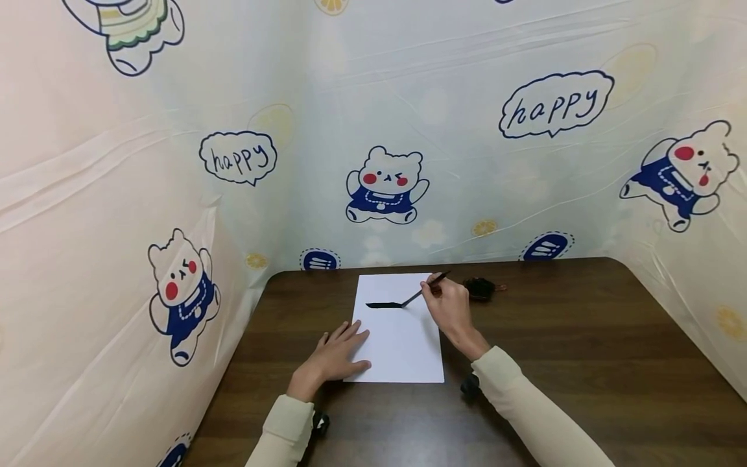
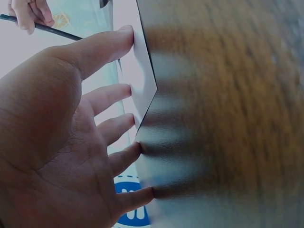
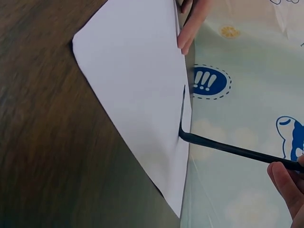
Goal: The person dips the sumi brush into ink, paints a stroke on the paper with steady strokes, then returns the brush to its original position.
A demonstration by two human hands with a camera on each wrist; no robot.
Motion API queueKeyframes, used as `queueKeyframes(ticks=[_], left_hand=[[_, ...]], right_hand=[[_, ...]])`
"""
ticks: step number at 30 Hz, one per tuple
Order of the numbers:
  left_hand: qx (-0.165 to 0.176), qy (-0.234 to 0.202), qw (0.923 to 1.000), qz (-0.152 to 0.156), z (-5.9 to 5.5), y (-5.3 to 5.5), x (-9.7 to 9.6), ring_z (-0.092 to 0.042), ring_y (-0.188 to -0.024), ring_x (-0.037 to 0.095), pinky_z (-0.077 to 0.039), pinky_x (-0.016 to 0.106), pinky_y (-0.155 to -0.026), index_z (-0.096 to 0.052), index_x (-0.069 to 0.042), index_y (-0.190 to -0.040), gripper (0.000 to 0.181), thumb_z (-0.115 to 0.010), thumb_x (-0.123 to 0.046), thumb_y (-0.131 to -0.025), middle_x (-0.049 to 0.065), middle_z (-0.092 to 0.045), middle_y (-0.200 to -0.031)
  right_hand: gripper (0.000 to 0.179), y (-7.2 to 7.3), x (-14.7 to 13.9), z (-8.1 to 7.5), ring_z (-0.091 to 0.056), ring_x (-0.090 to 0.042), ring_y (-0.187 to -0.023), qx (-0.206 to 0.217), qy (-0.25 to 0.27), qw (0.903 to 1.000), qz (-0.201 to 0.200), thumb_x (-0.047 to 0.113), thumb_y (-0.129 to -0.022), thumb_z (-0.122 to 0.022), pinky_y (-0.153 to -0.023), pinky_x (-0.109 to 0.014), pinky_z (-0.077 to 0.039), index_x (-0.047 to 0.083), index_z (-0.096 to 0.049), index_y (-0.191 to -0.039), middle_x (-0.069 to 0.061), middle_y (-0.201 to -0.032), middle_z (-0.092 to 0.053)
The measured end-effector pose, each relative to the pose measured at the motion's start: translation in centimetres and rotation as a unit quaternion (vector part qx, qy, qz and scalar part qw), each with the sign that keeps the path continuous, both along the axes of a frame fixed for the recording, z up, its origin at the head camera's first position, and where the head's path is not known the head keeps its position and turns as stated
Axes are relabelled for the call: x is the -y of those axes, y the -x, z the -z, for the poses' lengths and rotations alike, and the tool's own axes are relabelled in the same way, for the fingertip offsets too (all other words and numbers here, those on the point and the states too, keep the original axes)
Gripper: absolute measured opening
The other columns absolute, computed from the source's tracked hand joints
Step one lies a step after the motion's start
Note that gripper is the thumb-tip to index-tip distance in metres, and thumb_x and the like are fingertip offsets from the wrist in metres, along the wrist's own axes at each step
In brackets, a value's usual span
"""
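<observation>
brush (image 1: 412, 299) pinched in right hand (image 1: 450, 308), slanting leftward down to paper (image 1: 403, 347) (left hand (image 1: 337, 355) spread across its edge)

Paper (image 1: 399, 350) lies on the table (image 1: 560, 337), lower centre; left hand (image 1: 335, 357) lies at its left edge. Right hand (image 1: 452, 308) and brush (image 1: 415, 297) are at its upper right.

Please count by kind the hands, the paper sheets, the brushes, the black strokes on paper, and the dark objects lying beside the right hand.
Left hand and right hand: 2
White paper sheet: 1
Brush: 1
Black stroke: 1
Dark object: 1
Total: 6
</observation>
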State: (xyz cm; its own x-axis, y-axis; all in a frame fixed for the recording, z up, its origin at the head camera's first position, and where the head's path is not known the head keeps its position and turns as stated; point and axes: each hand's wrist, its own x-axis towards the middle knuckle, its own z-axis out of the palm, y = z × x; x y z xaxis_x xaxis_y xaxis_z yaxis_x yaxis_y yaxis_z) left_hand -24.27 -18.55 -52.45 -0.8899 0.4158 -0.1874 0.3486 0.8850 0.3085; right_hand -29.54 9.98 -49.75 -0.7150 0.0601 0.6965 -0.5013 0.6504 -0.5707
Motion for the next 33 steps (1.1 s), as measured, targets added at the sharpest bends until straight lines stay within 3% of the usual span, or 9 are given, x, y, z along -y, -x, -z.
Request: queueKeyframes(ticks=[10, 22, 33], left_hand=[[-0.004, -0.011, 0.9999, 0.004, 0.0, -0.1, 0.0, -0.014, -0.152, 0.037, -0.012, 0.072, -0.114, -0.037, -0.022, -0.152, 0.072, -0.064, -0.048, -0.090, 0.006, -0.021, -0.164], [-0.006, -0.016, 0.9998, -0.004, 1.0, 0.3, 0.4, -0.012, -0.153, 0.032, -0.011, 0.071, -0.114, -0.036, -0.029, -0.152, 0.074, -0.063, -0.055, -0.088, -0.001, -0.019, -0.165], [-0.004, -0.007, 1.0000, -0.003, 0.2, 0.1, 0.1, -0.013, -0.152, 0.035, -0.011, 0.071, -0.115, -0.037, -0.025, -0.152, 0.073, -0.063, -0.051, -0.090, 0.002, -0.020, -0.165]], right_hand=[[0.010, -0.4, -1.1, 0.0, -0.069, -0.013, -0.067, -0.005, -0.002, 0.9999, 0.009, 0.017, -0.090, -0.069, -0.060, -0.030, -0.057, 0.008, -0.071, -0.089, -0.005, -0.081, -0.073], [0.008, -0.7, -2.6, 0.0, -0.068, -0.015, -0.066, -0.006, -0.010, 0.9996, 0.024, 0.016, -0.090, -0.069, -0.060, -0.033, -0.056, 0.009, -0.071, -0.088, -0.005, -0.078, -0.072], [0.009, -1.1, -3.5, -0.3, -0.067, -0.014, -0.063, -0.011, -0.017, 0.9994, 0.029, 0.016, -0.091, -0.069, -0.057, -0.032, -0.056, 0.008, -0.071, -0.087, -0.005, -0.075, -0.072]])
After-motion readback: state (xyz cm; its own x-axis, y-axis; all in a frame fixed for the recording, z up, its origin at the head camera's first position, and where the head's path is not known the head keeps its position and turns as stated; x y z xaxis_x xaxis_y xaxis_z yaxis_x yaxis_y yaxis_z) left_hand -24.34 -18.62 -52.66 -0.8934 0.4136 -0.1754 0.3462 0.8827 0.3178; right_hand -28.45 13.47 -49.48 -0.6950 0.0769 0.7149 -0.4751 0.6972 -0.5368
